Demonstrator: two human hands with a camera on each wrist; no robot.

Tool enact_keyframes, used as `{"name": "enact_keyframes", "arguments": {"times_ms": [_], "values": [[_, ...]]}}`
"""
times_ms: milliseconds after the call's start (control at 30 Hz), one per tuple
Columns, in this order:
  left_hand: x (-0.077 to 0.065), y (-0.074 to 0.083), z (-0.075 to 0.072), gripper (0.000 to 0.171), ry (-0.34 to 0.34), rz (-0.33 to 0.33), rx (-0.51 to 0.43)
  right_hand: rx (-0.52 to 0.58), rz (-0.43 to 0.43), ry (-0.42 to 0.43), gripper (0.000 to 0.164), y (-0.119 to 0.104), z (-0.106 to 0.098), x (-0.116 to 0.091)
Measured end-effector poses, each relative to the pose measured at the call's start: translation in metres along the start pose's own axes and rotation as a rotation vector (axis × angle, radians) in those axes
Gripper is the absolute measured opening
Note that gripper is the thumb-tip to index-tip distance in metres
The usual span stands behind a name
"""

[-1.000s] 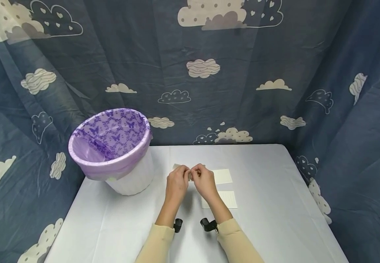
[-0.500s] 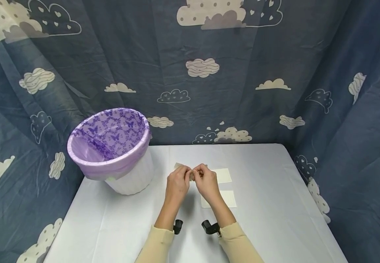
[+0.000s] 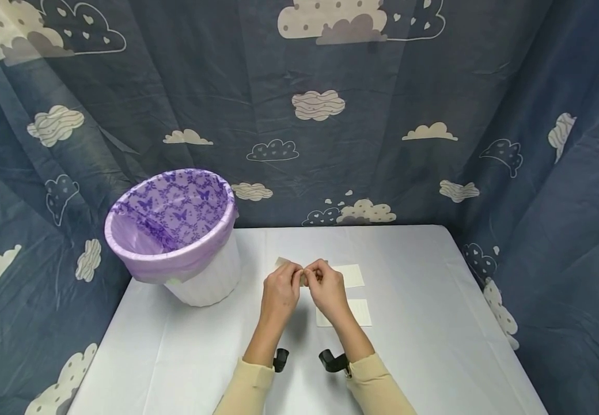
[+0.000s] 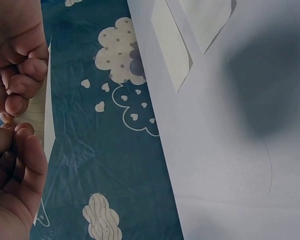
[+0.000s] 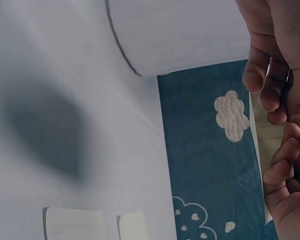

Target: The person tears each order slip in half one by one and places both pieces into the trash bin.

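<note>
Both hands meet near the middle of the white table (image 3: 413, 346) in the head view. Between them is a thin sheet of lined, cream paper (image 5: 268, 135), raised above the tabletop. My left hand (image 3: 280, 288) pinches it with thumb and fingers, and my right hand (image 3: 326, 291) does the same right beside it, fingertips nearly together. In the head view the hands hide most of this sheet. Two pale paper pieces lie flat on the table: a farther piece (image 3: 350, 275) just beyond the right hand, and a nearer piece (image 3: 358, 312) partly behind the right wrist.
At the left stands a white bin (image 3: 211, 282) with a purple butterfly-patterned liner (image 3: 175, 213) folded over its rim. A dark blue curtain (image 3: 372, 161) with cloud prints surrounds the back and sides of the table. Black wrist camera mounts (image 3: 333, 361) sit at both wrists.
Both hands keep their pinch on the paper and barely move, the right wrist drifting slightly to the right. The bin and the papers on the table stay where they were.
</note>
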State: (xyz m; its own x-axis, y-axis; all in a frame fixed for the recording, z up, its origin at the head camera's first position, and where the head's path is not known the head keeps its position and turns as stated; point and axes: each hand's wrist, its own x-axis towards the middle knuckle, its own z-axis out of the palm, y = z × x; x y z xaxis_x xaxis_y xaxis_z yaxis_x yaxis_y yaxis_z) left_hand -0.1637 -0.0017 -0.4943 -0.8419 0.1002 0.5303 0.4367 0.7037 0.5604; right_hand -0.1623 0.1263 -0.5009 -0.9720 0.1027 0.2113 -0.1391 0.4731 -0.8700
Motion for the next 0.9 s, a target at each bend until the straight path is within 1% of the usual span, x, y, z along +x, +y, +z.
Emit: {"name": "enact_keyframes", "arguments": {"times_ms": [267, 600, 767, 900], "values": [[0.0001, 0.0017, -0.0023, 0.011, 0.016, 0.004, -0.022, 0.021, -0.009, 0.021, 0.012, -0.0038, -0.0001, -0.0006], [-0.0012, 0.0008, -0.0033, 0.011, 0.028, 0.012, -0.031, 0.073, 0.037, 0.020, 0.011, -0.0056, 0.0014, -0.0021], [-0.0015, 0.0010, -0.0039, 0.011, 0.033, 0.018, -0.048, 0.127, 0.069, 0.018, 0.010, -0.0050, 0.0017, -0.0030], [-0.0017, 0.0011, -0.0038, 0.011, 0.037, 0.017, -0.054, 0.141, 0.086, 0.014, 0.010, -0.0043, 0.0020, -0.0033]]}}
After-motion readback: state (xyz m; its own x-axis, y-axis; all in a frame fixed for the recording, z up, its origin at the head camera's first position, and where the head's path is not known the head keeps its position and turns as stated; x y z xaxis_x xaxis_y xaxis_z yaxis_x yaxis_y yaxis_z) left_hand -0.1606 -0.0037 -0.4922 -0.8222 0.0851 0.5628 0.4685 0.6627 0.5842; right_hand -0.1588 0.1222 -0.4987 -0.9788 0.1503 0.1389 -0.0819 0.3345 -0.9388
